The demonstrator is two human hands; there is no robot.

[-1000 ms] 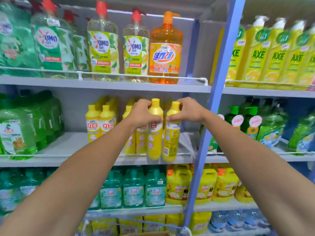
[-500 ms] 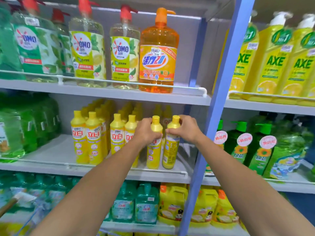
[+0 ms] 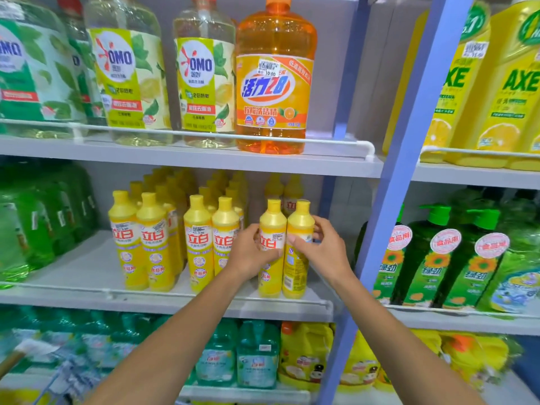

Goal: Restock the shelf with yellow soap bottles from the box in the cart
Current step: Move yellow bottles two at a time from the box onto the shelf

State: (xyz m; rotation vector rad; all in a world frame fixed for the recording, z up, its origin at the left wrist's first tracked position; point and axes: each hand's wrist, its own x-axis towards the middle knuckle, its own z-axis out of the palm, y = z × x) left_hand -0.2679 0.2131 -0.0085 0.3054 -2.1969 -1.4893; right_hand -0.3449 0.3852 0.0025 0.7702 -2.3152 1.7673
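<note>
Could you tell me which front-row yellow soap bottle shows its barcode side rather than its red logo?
The rightmost bottle, gripped by the right hand: its barcode faces outward, while the other five front bottles show red characters.

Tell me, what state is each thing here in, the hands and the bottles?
left hand, grips the left yellow bottle.
right hand, pinches the right yellow bottle.
left yellow bottle, upright on the shelf, capped, front label out.
right yellow bottle, upright, capped, barcode side out.
orange bottle, upright, price sticker on.
</note>
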